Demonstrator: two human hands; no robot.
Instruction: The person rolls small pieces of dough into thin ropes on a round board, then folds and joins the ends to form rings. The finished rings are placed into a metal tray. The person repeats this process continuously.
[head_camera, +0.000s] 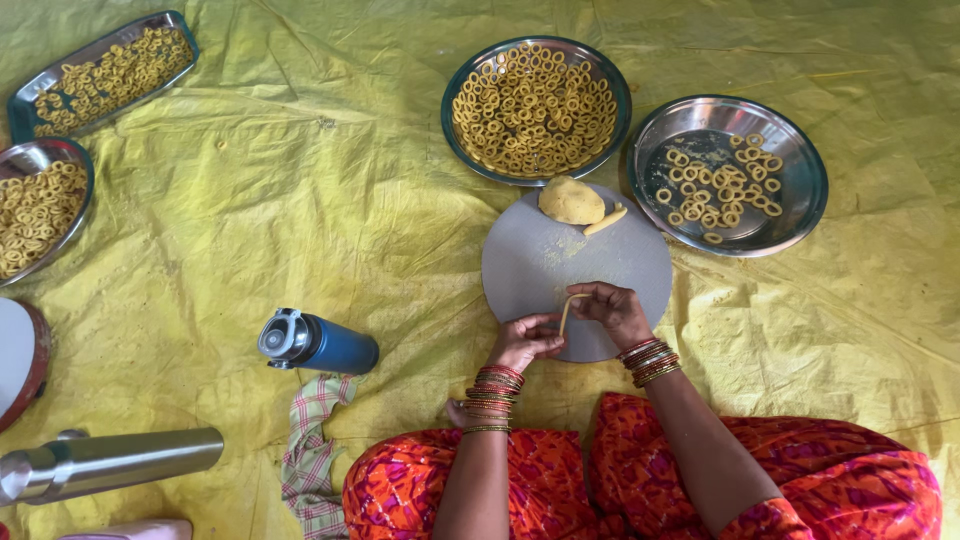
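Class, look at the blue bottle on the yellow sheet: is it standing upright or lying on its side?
Lying on its side. The blue bottle rests lengthwise on the yellow sheet, its cap end pointing left, beside a checked cloth.

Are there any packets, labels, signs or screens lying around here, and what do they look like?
None show: no packet, sign or screen.
Closest thing: blue cylindrical bottle with a grey cap, lying on its side on the yellow sheet, left of the round grey board; no label shows.

Both hands (570, 325) pinch thin dough strip (566, 312) over round board (540, 265).
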